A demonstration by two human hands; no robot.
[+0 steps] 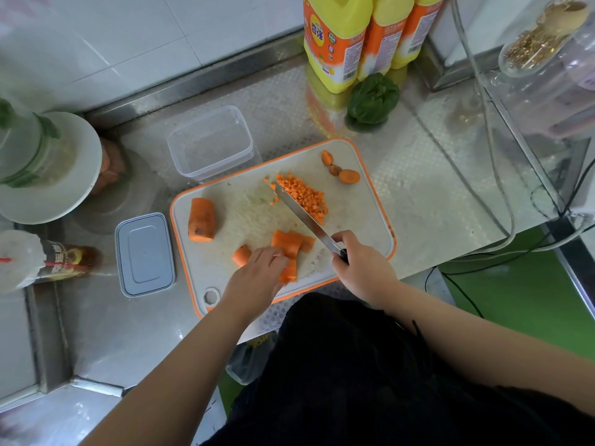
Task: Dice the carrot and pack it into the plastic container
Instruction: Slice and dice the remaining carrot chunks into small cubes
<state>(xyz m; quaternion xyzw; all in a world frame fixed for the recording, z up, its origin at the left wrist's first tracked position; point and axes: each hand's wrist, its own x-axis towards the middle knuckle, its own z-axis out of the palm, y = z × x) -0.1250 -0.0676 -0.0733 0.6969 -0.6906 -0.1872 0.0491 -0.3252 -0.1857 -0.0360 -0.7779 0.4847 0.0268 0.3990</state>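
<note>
A white cutting board (354, 226) with an orange rim lies on the steel counter. On it are a pile of diced carrot (306, 196), a thick carrot chunk (202, 219), a small piece (241, 255) and flat carrot slices (291, 244). My left hand (257, 278) rests on the slices, fingers curled over them. My right hand (360, 265) grips the handle of a knife (302, 217), whose blade lies along the left side of the dice pile. The clear plastic container (211, 143) stands behind the board, nothing in it.
The container's grey lid (145, 254) lies left of the board. Carrot ends (341, 170) sit at the board's far right corner. Yellow detergent bottles (335, 40), a green vegetable (373, 98), a white plate (80, 194), a bottle (69, 259) and cables (495, 175) surround it.
</note>
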